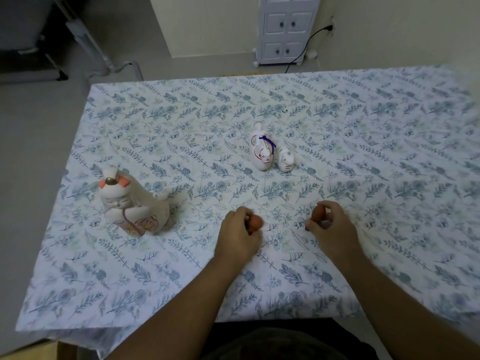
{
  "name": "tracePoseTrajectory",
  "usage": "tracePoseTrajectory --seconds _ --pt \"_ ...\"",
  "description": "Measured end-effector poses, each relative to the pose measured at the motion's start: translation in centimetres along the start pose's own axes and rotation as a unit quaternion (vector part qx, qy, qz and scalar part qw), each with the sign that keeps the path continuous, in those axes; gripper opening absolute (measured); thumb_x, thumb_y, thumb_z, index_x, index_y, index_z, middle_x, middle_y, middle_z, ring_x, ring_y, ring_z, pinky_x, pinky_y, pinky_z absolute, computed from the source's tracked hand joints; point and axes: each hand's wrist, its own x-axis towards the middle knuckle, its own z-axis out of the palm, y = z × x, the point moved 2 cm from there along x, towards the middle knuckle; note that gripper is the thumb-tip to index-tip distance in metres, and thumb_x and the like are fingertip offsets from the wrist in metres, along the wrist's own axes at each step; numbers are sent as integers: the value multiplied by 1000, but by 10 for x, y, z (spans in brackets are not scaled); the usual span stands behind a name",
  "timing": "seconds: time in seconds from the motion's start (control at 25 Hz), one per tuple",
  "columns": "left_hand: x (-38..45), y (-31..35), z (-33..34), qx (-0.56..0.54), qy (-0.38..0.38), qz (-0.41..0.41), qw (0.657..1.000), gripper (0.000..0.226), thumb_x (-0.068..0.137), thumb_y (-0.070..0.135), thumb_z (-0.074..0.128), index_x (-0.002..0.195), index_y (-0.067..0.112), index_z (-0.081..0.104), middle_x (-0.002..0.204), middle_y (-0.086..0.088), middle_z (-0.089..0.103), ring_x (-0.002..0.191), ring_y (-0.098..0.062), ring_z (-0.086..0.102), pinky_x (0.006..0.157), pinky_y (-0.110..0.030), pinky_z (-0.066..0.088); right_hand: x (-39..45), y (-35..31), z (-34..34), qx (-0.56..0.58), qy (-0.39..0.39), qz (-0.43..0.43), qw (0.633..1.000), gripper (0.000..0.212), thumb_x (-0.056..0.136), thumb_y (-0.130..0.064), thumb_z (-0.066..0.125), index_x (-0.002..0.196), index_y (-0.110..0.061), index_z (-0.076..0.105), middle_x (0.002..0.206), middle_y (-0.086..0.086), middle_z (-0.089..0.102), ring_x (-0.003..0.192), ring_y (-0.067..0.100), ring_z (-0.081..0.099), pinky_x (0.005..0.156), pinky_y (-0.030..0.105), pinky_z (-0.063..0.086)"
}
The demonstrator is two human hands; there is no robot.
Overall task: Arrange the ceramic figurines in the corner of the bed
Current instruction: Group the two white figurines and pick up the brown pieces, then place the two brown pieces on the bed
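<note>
A large white doll figurine [133, 203] with pink hair pieces stands at the left of the bed [181, 268]. Near the middle lies an oval white figurine [262, 152] with a purple cord, and a small white animal figurine [286, 159] sits just right of it. My left hand [239, 232] is closed around a small brown figurine [255, 222] just above the sheet. My right hand [331, 224] grips a second small brown figurine [318, 213]. Fingers hide most of both brown pieces.
The bed's left edge and far left corner [94, 87] border a grey floor. A white cabinet [285, 29] with a black cable stands against the far wall. A metal frame [104, 53] and dark furniture sit at the far left.
</note>
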Motion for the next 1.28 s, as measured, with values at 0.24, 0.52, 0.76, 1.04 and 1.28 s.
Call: tracePoseTrajectory --seconds 0.24,0.52,0.76,1.04,1.28 --pt "1 25 -6 -79 34 12 996 39 77 17 85 103 29 59 92 15 64 84 -9 64 69 -21 50 -1 -23 13 29 -27 -90 995 54 77 -7 83 124 -24 64 99 -10 64 92 12 64 83 20 51" --pt "24 46 18 -69 112 26 991 27 74 21 88 84 22 63 94 7 59 87 2 52 72 -14 42 17 -36 20 49 -54 -151 986 38 77 -5 82 108 -20 67 96 -11 65 95 11 67 80 23 57" --pt "15 31 36 -70 70 12 995 46 73 20 90 114 19 70 104 11 64 99 -6 57 90 -19 47 24 -13 27 20 -90 -145 985 26 81 0 75 86 -24 63 86 -4 71 84 5 69 81 29 59" --pt "4 26 35 -59 78 21 995 40 81 13 82 115 29 69 113 7 69 101 -6 61 92 -26 51 26 -15 22 -23 -113 -168 979 19 82 3 74 91 -13 69 83 -12 69 81 -19 61 68 -1 44" --pt "10 34 34 -76 75 -6 994 37 71 17 89 75 33 56 83 8 65 82 -17 63 76 -41 57 18 -9 22 -23 -131 -180 975 18 79 6 76 89 -7 69 87 7 71 75 -8 61 65 2 44"
